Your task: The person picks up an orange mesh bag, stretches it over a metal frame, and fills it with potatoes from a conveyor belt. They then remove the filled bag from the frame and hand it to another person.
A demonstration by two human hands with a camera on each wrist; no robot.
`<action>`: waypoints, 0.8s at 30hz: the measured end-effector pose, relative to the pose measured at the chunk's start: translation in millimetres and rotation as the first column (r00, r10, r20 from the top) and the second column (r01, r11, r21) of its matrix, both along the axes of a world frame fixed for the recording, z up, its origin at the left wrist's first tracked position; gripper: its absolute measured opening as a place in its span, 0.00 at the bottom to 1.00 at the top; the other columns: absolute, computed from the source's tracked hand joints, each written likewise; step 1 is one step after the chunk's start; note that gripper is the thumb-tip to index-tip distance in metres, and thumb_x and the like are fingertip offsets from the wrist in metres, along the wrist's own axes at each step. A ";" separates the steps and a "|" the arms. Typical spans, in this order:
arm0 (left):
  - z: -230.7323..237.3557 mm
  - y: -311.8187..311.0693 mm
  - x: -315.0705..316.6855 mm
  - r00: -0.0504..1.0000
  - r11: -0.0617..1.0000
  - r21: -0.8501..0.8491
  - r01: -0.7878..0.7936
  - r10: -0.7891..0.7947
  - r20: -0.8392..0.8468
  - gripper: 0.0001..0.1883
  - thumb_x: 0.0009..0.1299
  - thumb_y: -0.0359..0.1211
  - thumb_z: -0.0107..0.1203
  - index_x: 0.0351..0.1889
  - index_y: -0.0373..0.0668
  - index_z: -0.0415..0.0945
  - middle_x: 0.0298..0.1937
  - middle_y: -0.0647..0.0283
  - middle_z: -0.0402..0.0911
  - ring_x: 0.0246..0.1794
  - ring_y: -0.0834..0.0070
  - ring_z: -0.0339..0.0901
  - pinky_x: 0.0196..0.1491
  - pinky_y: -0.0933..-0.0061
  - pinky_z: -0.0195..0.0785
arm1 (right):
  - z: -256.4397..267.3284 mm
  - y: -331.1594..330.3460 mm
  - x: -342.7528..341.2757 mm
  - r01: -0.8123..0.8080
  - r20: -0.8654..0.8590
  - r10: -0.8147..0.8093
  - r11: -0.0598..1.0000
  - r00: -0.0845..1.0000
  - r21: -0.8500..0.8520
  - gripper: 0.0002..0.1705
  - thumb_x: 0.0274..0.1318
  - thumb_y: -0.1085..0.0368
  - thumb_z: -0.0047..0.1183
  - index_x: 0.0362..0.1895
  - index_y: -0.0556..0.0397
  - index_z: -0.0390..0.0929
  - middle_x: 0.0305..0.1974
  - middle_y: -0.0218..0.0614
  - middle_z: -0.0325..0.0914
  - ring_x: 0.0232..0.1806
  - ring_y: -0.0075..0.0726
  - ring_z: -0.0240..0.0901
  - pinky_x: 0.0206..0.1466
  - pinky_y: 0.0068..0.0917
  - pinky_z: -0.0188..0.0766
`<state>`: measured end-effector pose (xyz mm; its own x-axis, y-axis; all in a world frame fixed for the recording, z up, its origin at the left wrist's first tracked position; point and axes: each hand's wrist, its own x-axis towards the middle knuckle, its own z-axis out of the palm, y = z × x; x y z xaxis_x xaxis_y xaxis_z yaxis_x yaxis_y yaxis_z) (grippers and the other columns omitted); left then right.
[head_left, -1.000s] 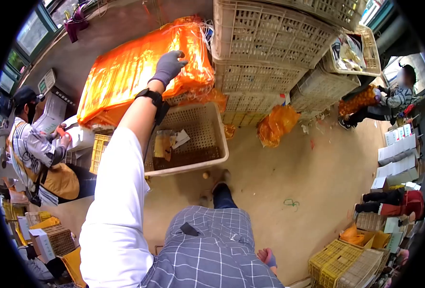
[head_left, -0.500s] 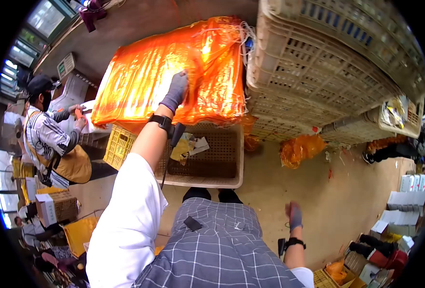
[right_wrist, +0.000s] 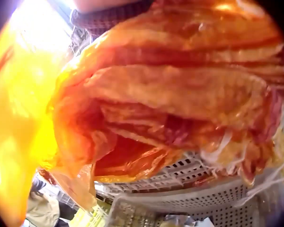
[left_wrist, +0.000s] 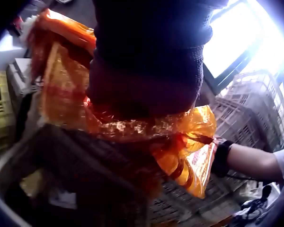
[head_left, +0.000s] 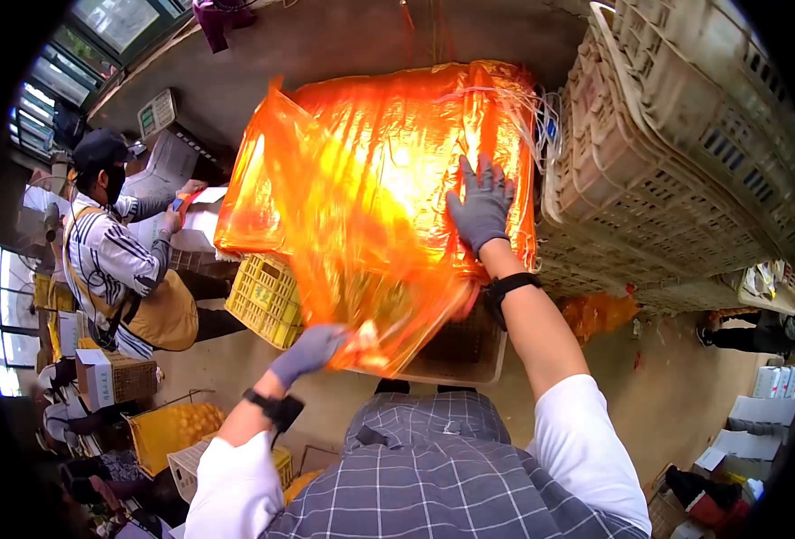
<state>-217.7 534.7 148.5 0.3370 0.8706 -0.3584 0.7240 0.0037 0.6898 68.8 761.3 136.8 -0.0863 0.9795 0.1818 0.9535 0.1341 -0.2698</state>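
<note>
The right-hand side is taken up by a tall stack of pale slatted crates (head_left: 676, 171). Beside it a broad, thick pile of orange bags (head_left: 415, 108) is seen, glossy and ridged with creases, its middle bleached almost to yellow by glare. To the left of the pile, a person in a striped shirt (head_left: 114, 247) is seen, turned toward some white boxes.

Across the pile's left half and down over its front edge, a loose orange bag (head_left: 339, 225) is spread. It is thin and see-through, crumpled into long folds, tinted yellow where light is let through (a pale patch is shown near its lower end). By its lower part, an open crate (head_left: 460, 352) below the pile is partly covered. A yellow crate (head_left: 267, 301) is placed just to the left of that.

Of the hands, both gloved in grey, the right hand (head_left: 484, 202) is laid on the pile with fingers spread, nothing being gripped. By the left hand (head_left: 309, 349), the loose bag's lower edge is grasped, though the fingertips are blurred. At the pile's right end, thin white strings (head_left: 548, 126) are bunched.
</note>
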 end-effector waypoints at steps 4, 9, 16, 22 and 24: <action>-106.5 -301.1 -204.7 0.814 0.639 -0.759 0.126 -0.504 -0.289 0.17 0.66 0.43 0.43 0.42 0.43 0.75 0.41 0.56 0.78 0.40 0.64 0.75 0.38 0.66 0.66 | -6.0 3.9 -3.3 0.006 0.003 -0.006 0.999 1.000 0.032 0.37 0.54 0.45 0.40 0.68 0.33 0.47 0.70 0.38 0.37 0.70 0.48 0.34 0.69 0.47 0.25; -37.0 -265.3 -144.5 0.916 0.684 -0.686 -0.249 0.397 0.064 0.19 0.67 0.43 0.48 0.51 0.42 0.72 0.40 0.67 0.77 0.39 0.78 0.70 0.40 0.79 0.65 | -8.1 4.4 -4.8 0.018 0.037 -0.019 0.999 0.999 0.040 0.36 0.54 0.46 0.40 0.67 0.32 0.49 0.70 0.37 0.39 0.70 0.48 0.35 0.69 0.46 0.28; -31.9 -5.8 -46.3 0.094 0.837 -0.547 0.026 0.542 0.835 0.27 0.68 0.47 0.44 0.60 0.42 0.59 0.56 0.61 0.67 0.51 0.68 0.68 0.55 0.68 0.63 | 21.5 -121.5 -19.6 0.000 -0.689 0.072 0.995 0.722 0.104 0.27 0.53 0.54 0.51 0.57 0.48 0.65 0.57 0.42 0.64 0.61 0.43 0.57 0.64 0.34 0.49; 12.2 -0.5 84.1 0.792 0.955 0.191 0.226 -0.294 0.534 0.26 0.59 0.33 0.58 0.56 0.42 0.64 0.56 0.59 0.68 0.55 0.67 0.65 0.57 0.67 0.59 | 31.0 -381.2 12.4 -0.002 -0.970 -0.239 0.971 -0.035 -0.240 0.30 0.59 0.48 0.44 0.56 0.58 0.64 0.54 0.37 0.65 0.59 0.32 0.58 0.64 0.28 0.48; 15.1 -32.0 115.4 0.693 0.919 0.160 0.359 -0.378 0.614 0.28 0.57 0.34 0.59 0.56 0.42 0.65 0.56 0.60 0.68 0.55 0.68 0.65 0.57 0.67 0.59 | 34.1 -447.5 35.2 0.003 -0.924 -0.370 0.928 -0.097 -0.372 0.31 0.59 0.44 0.41 0.54 0.58 0.66 0.51 0.38 0.68 0.55 0.34 0.62 0.62 0.31 0.54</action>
